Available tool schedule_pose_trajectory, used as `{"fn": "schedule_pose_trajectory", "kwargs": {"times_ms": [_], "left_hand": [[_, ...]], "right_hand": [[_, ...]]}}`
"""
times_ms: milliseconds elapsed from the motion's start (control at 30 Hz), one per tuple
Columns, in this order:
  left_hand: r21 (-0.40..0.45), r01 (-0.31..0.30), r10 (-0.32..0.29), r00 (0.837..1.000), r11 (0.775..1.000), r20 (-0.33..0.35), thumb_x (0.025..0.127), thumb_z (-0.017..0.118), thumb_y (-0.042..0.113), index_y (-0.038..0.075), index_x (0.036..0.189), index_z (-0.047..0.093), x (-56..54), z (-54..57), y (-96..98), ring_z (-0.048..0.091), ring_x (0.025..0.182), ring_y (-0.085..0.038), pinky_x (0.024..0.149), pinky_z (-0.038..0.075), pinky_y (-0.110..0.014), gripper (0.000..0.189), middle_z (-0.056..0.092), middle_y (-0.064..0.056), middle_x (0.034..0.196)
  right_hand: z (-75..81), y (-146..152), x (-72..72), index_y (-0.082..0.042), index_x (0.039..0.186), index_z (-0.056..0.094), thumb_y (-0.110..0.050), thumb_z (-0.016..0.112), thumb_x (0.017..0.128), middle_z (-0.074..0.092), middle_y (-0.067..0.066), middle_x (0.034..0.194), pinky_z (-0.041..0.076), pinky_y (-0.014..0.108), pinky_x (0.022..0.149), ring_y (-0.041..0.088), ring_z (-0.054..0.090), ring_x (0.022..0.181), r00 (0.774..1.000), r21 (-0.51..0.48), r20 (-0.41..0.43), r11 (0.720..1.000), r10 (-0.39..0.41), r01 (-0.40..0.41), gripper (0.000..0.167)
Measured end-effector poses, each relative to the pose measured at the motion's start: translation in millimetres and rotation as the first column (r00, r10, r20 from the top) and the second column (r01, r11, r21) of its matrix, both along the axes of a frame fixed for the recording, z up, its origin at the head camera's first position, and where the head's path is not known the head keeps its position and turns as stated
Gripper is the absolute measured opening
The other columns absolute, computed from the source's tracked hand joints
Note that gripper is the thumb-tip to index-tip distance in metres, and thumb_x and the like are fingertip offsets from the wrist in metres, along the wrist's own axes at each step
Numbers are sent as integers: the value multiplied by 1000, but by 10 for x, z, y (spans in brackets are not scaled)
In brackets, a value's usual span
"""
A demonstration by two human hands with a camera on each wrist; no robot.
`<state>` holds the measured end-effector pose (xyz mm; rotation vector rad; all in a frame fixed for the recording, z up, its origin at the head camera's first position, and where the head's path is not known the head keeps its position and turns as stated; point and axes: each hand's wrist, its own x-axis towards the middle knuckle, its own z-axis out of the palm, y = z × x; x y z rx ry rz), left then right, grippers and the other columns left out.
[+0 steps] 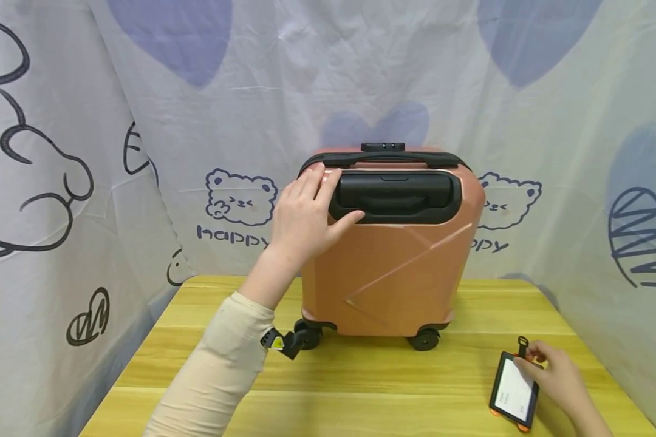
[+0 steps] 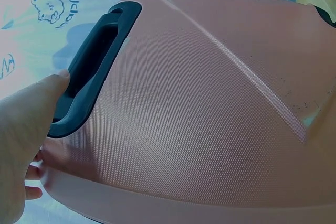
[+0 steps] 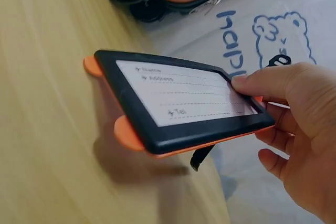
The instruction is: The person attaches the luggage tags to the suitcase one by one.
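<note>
An orange-pink suitcase (image 1: 393, 273) stands upright on its wheels. My left hand (image 1: 306, 212) rests on its upper left corner, fingers extended over the top edge and thumb at the black recessed handle panel (image 1: 399, 197). In the left wrist view the thumb (image 2: 60, 80) touches the rim of that panel. At the lower right my right hand (image 1: 560, 376) pinches a luggage tag (image 1: 514, 391) by one end. The right wrist view shows the tag's black frame, orange edging and white card (image 3: 184, 95) printed with name, address and tel lines; its black strap hangs partly hidden behind.
The suitcase stands toward the back of a yellow wood-grain table (image 1: 393, 388). A patterned cloth (image 1: 240, 121) hangs behind and along both sides. On top of the suitcase are a black carry handle (image 1: 390, 158) and a combination lock (image 1: 382, 146).
</note>
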<state>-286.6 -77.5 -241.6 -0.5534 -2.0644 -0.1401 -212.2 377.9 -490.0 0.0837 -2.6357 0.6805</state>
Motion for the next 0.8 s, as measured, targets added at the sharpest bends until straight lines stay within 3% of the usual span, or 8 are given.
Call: {"fn": "schedule_pose_trajectory", "kwargs": {"times_ms": [167, 333, 533, 667, 800], "left_hand": [[8, -1, 1, 1000, 1000, 15, 86, 61, 64, 13, 141, 51, -3, -7, -4, 56, 124, -32, 103, 46, -47, 76, 57, -15, 137], [10, 3, -4, 1000, 1000, 13, 85, 61, 64, 13, 141, 51, -8, -10, 2, 56, 125, -32, 102, 46, -46, 76, 57, -15, 137], [11, 5, -5, 1000, 1000, 1, 85, 61, 64, 13, 140, 52, -19, -8, 8, 56, 124, -32, 102, 47, -46, 76, 57, -15, 136], [9, 4, -4, 1000, 1000, 3, 85, 61, 64, 13, 141, 51, -20, -13, 9, 56, 125, -31, 102, 47, -46, 76, 57, -15, 136], [10, 4, -4, 1000, 1000, 2, 85, 61, 63, 13, 140, 51, -19, -24, 8, 56, 124, -31, 101, 47, -47, 76, 57, -14, 135]], "right_hand": [[91, -103, 25, -11, 76, 58, -9, 80, 75, 56, -3, 74, 29, 23, 57, -2, 36, 65, 998, -13, -50, 1000, 24, -25, 22], [174, -187, 54, -8, 80, 61, -10, 79, 77, 56, -4, 74, 30, 23, 53, -1, 34, 60, 999, -38, -37, 999, 27, -28, 18], [279, -270, 64, -9, 82, 63, -6, 81, 74, 52, -9, 73, 33, 19, 58, -4, 38, 68, 990, -59, -130, 997, 51, -59, 20], [376, -336, 61, -10, 83, 63, -1, 82, 71, 54, -4, 77, 33, 18, 62, -8, 36, 77, 976, -20, -207, 997, 65, -71, 24], [468, -401, 39, -8, 81, 63, 5, 81, 63, 59, 1, 78, 31, 19, 67, -13, 32, 86, 941, 22, -325, 995, 95, -93, 29]]}}
